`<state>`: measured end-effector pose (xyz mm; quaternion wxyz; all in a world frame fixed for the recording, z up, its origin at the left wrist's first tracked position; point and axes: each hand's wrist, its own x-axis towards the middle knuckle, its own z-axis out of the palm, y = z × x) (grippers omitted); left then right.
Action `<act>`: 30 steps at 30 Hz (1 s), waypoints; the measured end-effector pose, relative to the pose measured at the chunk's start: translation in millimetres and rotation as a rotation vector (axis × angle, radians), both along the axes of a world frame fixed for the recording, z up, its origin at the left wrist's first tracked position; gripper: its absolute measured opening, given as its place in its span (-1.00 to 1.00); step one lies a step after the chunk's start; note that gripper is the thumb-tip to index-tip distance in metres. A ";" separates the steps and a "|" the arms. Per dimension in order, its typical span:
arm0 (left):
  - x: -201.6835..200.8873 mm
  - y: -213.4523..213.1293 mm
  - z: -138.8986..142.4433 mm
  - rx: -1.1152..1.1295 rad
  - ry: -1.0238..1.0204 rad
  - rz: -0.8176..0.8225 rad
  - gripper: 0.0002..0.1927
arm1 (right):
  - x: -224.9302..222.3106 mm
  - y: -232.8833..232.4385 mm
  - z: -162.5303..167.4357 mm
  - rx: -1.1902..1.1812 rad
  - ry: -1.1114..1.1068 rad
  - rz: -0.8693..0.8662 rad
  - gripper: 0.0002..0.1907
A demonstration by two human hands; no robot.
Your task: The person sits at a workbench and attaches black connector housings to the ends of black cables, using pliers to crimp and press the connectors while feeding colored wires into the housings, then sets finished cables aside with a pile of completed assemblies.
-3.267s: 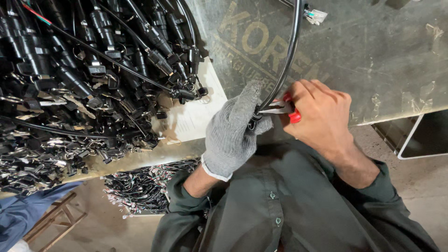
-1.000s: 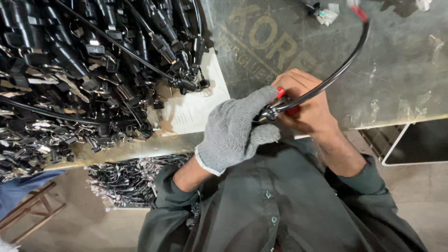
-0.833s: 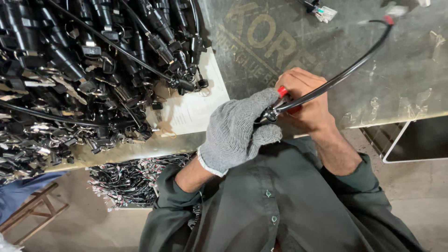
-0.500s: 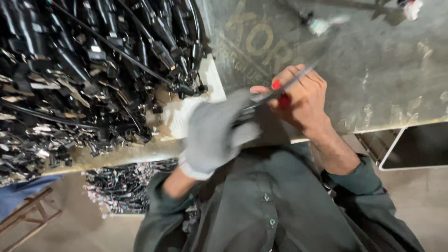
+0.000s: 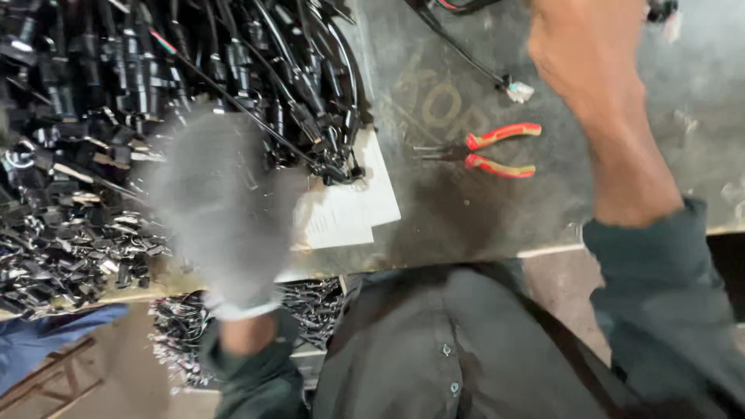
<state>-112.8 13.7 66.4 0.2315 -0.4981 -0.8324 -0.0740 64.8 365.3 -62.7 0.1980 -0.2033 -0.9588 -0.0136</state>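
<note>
The red-handled pliers (image 5: pixel 485 153) lie free on the grey tabletop (image 5: pixel 434 217), between both hands. The gloved left hand (image 5: pixel 213 206) hovers, blurred, over the black cable pile (image 5: pixel 116 93), apparently holding nothing. The bare right hand (image 5: pixel 590 54) is raised at the top edge; its grip cannot be told.

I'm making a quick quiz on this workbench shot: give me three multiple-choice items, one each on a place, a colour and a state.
1. Where do the pliers lie?
A. On the grey bench top, between the two hands
B. In the right hand
C. On the cable pile

2. What colour are the plier handles?
A. Blue
B. Red with yellow
C. All black

3. What covers the left hand?
A. Nothing
B. A grey knit glove
C. A black rubber glove

Key: 1 A, the pliers rest alone on the bench; 2 B, both handles show red and yellow; 3 B, the blurred hand is grey-gloved, while the right hand is bare.
</note>
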 end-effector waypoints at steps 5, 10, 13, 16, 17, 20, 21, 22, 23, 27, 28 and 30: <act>45.2 71.6 -23.9 0.221 -0.604 -0.350 -0.34 | 40.7 -53.5 91.9 -0.198 0.012 0.325 -0.69; 78.0 98.8 -36.2 0.033 -1.263 -0.401 -0.51 | 35.4 -107.3 133.9 -0.278 0.454 0.171 -0.82; 94.4 90.8 -49.6 0.392 -1.275 -0.432 -0.52 | 26.1 -133.5 82.7 -1.000 0.916 -0.077 -0.77; 104.3 80.1 -68.5 0.093 -1.159 -0.366 -0.59 | 35.4 -142.5 36.9 -1.831 0.824 -0.176 -0.63; 103.4 77.6 -76.3 0.063 -1.166 -0.342 -0.59 | 37.0 -146.0 30.1 -1.943 0.978 -0.033 -0.68; 99.3 75.5 -101.4 -0.002 -1.218 -0.324 -0.62 | 37.6 -165.1 40.0 -1.988 1.030 0.255 -0.74; 95.7 76.6 -110.2 -0.021 -1.243 -0.373 -0.64 | 36.4 -175.3 50.7 -1.829 0.806 0.222 -0.78; 92.6 77.4 -117.3 -0.036 -1.262 -0.424 -0.66 | 36.9 -179.7 63.1 -1.656 0.592 0.186 -0.81; 86.6 77.1 -123.4 -0.100 -1.270 -0.561 -0.70 | 37.3 -181.7 73.9 -1.623 0.624 0.232 -0.82; 71.5 57.1 -122.1 0.015 -1.402 -0.605 -0.77 | 49.6 -168.3 96.3 -1.094 0.493 0.104 -0.82; 67.2 52.7 -117.6 0.188 -1.424 -0.511 -0.78 | 48.8 -166.8 93.4 -0.840 0.419 0.006 -0.84; 64.8 49.5 -106.3 0.643 -1.523 -0.270 -0.81 | 43.7 -166.3 81.0 -0.625 0.223 0.210 -0.86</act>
